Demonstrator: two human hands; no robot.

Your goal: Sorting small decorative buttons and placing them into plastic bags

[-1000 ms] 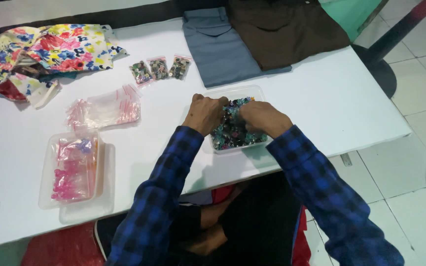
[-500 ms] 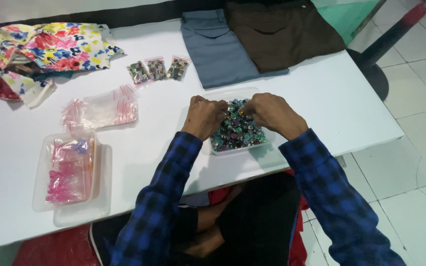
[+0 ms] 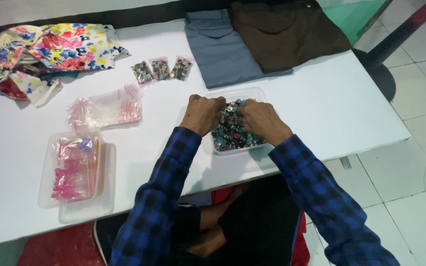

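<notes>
Both hands, the left hand (image 3: pixel 203 113) and right hand (image 3: pixel 258 119), were curled into the clear tray (image 3: pixel 260 93) of small buttons (image 3: pixel 230 134) on the white tabletop (image 3: pixel 321 108), fingers pinched together picking pieces; 3 filled bags (image 3: pixel 162 70) lay beyond.

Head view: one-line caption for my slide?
Both hands, left hand and right hand, dig into a clear tub of buttons.
</notes>
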